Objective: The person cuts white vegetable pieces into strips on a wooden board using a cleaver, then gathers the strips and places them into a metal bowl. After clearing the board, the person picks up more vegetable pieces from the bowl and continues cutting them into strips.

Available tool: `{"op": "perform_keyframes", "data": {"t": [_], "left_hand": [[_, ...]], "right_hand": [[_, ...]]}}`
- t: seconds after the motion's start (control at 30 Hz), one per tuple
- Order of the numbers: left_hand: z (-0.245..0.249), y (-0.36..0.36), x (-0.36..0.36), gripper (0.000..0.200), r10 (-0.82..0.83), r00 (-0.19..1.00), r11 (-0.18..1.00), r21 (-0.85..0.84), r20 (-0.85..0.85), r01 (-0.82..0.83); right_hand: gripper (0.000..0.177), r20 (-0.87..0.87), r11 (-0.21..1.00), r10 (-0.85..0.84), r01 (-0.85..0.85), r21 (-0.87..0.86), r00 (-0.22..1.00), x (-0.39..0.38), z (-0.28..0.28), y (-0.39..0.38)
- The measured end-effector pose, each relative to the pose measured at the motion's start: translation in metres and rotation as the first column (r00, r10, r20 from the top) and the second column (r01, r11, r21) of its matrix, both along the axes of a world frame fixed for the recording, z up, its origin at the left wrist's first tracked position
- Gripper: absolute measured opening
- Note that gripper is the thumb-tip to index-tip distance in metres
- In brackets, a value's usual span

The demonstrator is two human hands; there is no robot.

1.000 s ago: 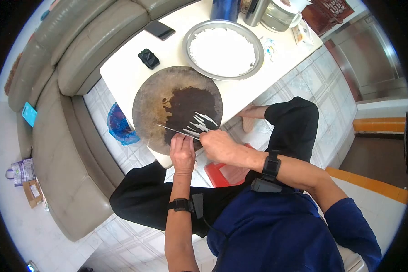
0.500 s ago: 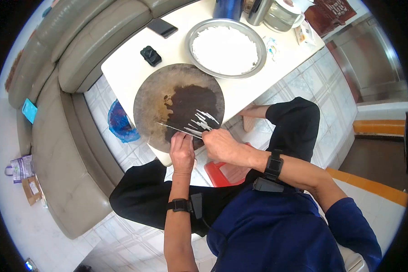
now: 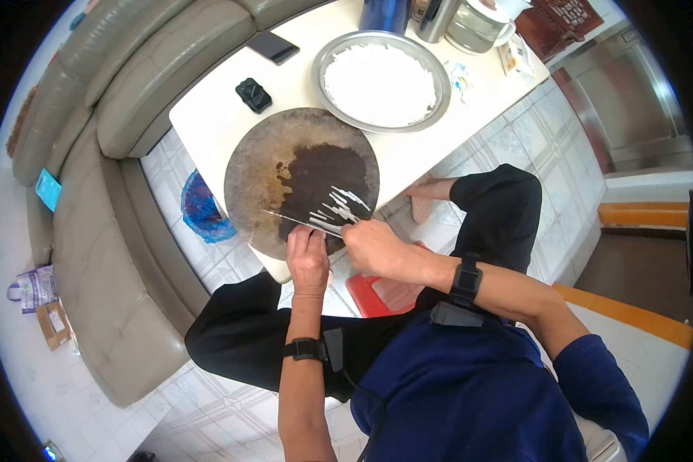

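My right hand is closed around the handle of a kitchen knife. Its blade reaches leftward across the near part of a round chopping board, which has a dark wet patch. My left hand is at the board's near edge, close against the blade, with curled fingers bent over something they hide. Thin white strips of cut food lie just beyond the knife. Past the board stands a round metal tray heaped with similar white strips.
The pale table also bears a phone, a small black device, a glass jug and a blue container. A blue plastic bag and a red stool are below. A sofa stands left.
The knife's blade tip has shifted very slightly, and the white strips beyond it sit a little differently. Both hands stay in nearly the same place; the whole view has drifted slightly.
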State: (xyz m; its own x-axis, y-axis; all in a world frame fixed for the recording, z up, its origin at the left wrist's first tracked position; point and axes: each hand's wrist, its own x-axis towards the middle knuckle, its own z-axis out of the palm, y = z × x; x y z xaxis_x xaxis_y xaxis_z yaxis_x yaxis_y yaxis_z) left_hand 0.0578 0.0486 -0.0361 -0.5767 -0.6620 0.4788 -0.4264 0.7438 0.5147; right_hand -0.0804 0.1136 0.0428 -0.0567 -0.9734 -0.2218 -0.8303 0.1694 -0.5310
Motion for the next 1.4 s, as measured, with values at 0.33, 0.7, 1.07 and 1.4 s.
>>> {"op": "perform_keyframes", "data": {"t": [0.33, 0.7, 1.07, 1.4], "left_hand": [[0.001, 0.001, 0.001, 0.01, -0.002, 1.0, 1.0, -0.015, 0.011, 0.002], [0.001, 0.002, 0.0, 0.012, 0.029, 0.999, 0.999, -0.021, -0.029, -0.029], [-0.001, 0.004, 0.003, 0.012, 0.022, 0.998, 1.0, -0.008, -0.053, -0.022], [-0.001, 0.003, 0.002, 0.013, 0.04, 0.998, 0.998, -0.039, -0.049, -0.042]], "right_hand": [[0.011, 0.002, 0.993, 0.033, -0.032, -0.111, 0.999, 0.011, -0.012, -0.015], [0.013, -0.026, 0.999, 0.035, -0.035, -0.009, 0.999, 0.002, -0.001, 0.002], [0.01, 0.042, 0.999, 0.011, -0.01, -0.041, 0.999, 0.002, -0.002, -0.007], [0.011, -0.002, 0.996, 0.069, -0.069, -0.049, 0.998, 0.007, -0.007, -0.009]]}}
